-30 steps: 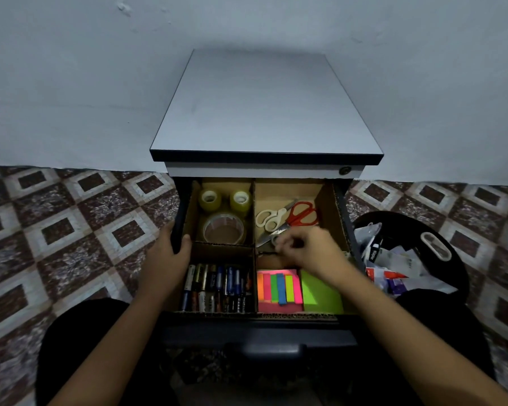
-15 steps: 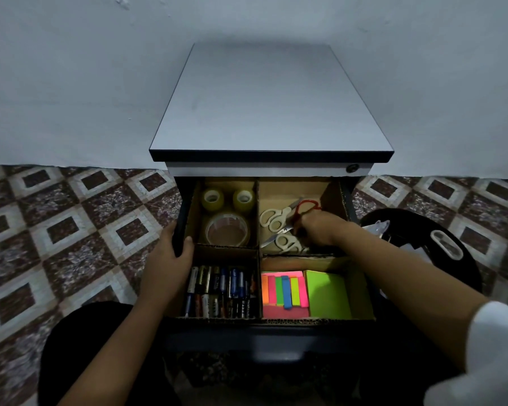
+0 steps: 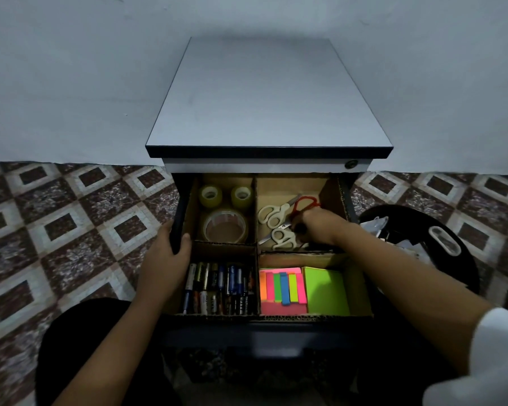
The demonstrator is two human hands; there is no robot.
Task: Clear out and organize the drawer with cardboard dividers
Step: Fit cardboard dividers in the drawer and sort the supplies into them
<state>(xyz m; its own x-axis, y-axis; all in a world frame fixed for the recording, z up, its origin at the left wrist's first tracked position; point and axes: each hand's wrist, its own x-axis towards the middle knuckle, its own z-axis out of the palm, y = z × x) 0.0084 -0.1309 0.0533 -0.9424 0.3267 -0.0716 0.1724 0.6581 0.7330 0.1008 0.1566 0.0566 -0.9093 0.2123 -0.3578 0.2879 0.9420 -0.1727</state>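
The red scissors (image 3: 305,204) lie in the back right compartment of the drawer (image 3: 247,332), slanting with handles toward its back corner, under the right hand (image 3: 317,227), which curls onto them though a closed grip cannot be told; the left hand (image 3: 166,253) grips the drawer's left wall.

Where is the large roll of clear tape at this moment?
In the head view, the large tape roll lies in the back-left compartment of the drawer, just in front of two small tape rolls, behind the batteries.

dim overall | wide-angle bend at edges | foreground dark — soft focus
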